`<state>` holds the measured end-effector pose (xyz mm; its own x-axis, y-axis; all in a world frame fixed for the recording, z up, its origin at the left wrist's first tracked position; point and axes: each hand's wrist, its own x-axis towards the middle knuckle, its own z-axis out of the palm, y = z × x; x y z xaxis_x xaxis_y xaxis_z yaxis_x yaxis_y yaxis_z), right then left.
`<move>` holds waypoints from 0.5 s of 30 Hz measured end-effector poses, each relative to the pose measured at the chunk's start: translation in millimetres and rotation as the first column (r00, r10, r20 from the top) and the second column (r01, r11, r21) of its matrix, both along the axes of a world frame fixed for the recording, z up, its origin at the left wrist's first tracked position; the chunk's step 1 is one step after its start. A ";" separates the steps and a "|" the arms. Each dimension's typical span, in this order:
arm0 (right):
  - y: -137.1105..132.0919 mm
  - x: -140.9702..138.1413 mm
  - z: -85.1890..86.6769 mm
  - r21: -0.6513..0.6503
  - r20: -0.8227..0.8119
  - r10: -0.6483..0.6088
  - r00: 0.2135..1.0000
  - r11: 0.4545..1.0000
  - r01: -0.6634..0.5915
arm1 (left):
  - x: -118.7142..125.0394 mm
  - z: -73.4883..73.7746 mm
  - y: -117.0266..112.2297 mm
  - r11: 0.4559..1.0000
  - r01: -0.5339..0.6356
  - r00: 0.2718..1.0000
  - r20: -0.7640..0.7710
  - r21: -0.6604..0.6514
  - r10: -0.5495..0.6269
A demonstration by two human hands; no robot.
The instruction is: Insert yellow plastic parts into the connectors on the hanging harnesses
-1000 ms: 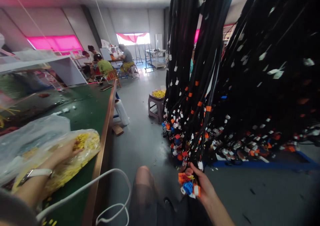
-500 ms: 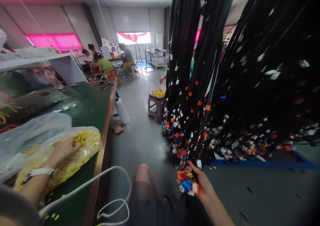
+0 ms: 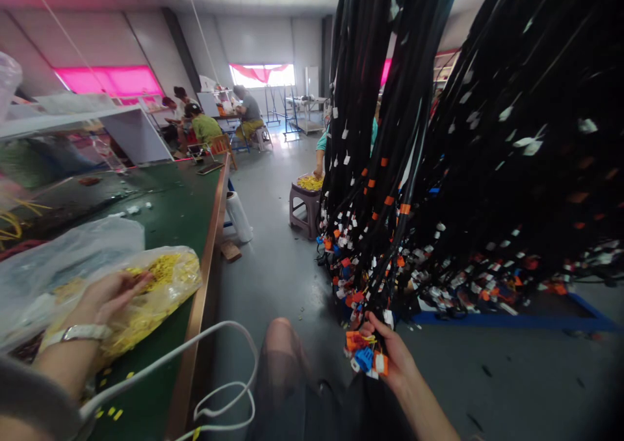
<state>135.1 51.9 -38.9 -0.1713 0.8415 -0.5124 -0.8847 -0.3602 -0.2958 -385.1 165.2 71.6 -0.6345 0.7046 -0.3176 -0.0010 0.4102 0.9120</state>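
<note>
My right hand (image 3: 396,356) is closed round the end of a black wire harness, with a cluster of orange, red, blue and white connectors (image 3: 363,358) sticking out beside the fingers. My left hand (image 3: 108,296), with a white watch on its wrist, is just over an open clear plastic bag (image 3: 188,277) on the green-topped table. Its fingers and thumb are drawn together; whatever is between them is too small to make out. Small yellow plastic pieces (image 3: 164,268) lie heaped in the bag, right beside the fingertips.
Thick hanging bundles of black harnesses (image 3: 380,103) fill the right side above a blue frame (image 3: 487,324). A white cable (image 3: 214,332) loops past the table edge (image 3: 205,252). A stool (image 3: 305,200) holds more yellow pieces, with a co-worker's hand (image 3: 319,168) reaching there. Several people sit further back.
My left hand has drawn back and up out of the yellow pieces, its fingers coming together. My right hand keeps its hold on the harness. The co-worker's hand has lowered to the stool.
</note>
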 end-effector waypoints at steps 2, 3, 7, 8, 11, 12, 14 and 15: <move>0.0 -0.2 0.0 -0.001 -0.002 -0.008 1.000 1.000 0.008 | 0.0 3.9 -0.9 0.999 -0.046 0.993 0.108 0.028 0.043; 0.0 -0.2 -0.2 0.001 0.000 -0.013 1.000 1.000 0.013 | 0.0 5.3 -1.4 0.997 -0.069 0.987 0.146 0.044 0.062; 0.2 0.2 -2.0 -0.005 -0.005 -0.011 1.000 1.000 0.011 | 4.5 8.5 -3.7 0.983 -0.144 0.967 0.229 0.116 0.115; 0.2 0.3 -2.3 -0.009 -0.007 -0.005 1.000 1.000 0.005 | 7.3 9.6 -5.0 0.980 -0.151 0.963 0.244 0.131 0.116; 0.1 0.2 -2.3 -0.015 -0.017 0.018 1.000 1.000 -0.019 | 20.1 17.4 -12.9 0.982 -0.126 0.950 0.303 0.139 0.078; 0.1 -0.1 -2.0 -0.014 -0.018 0.021 1.000 1.000 -0.021 | 25.5 22.0 -17.6 0.985 -0.110 0.941 0.333 0.134 0.060; 0.3 -0.8 -1.4 -0.005 -0.007 0.011 1.000 1.000 -0.011 | 37.3 34.7 -30.8 0.987 -0.062 0.912 0.411 0.147 -0.004; 0.4 -1.1 -1.3 0.001 0.003 0.005 1.000 1.000 -0.005 | 43.1 42.4 -39.2 0.985 -0.035 0.891 0.451 0.171 -0.046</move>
